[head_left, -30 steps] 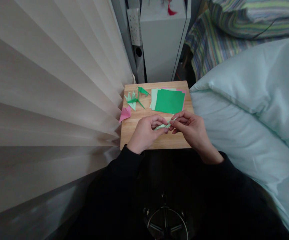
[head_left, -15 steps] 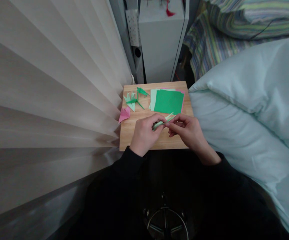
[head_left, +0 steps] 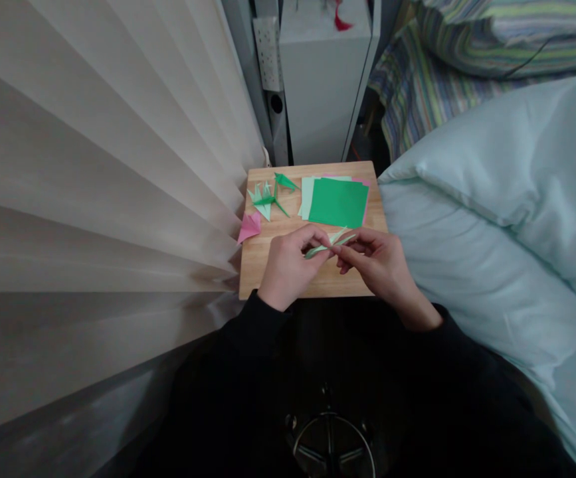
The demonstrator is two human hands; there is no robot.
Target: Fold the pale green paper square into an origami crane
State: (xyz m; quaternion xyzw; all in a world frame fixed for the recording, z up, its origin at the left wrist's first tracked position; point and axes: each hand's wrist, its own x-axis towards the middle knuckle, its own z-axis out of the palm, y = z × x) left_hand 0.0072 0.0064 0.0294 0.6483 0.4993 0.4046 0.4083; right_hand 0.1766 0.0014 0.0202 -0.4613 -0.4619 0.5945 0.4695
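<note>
Over a small wooden table [head_left: 268,259], both my hands pinch a narrow folded piece of pale green paper [head_left: 331,242]. My left hand [head_left: 290,265] grips its left end with closed fingers. My right hand [head_left: 375,262] pinches its right part, where thin points stick up toward the paper stack. Just beyond my hands lies a stack of square sheets [head_left: 338,202] with a dark green one on top. Folded green paper figures [head_left: 269,196] lie at the table's far left, and a folded pink piece [head_left: 249,226] sits at its left edge.
A pleated beige curtain [head_left: 103,172] hangs close on the left. A pale blue duvet [head_left: 497,219] presses against the table's right edge. A white cabinet [head_left: 325,79] and a power strip [head_left: 268,50] stand behind the table. A stool base [head_left: 331,445] shows below.
The folded pale green piece has been turned between my fingers, and its thin points now stick out up and to the right. My hands have stayed over the table's near half.
</note>
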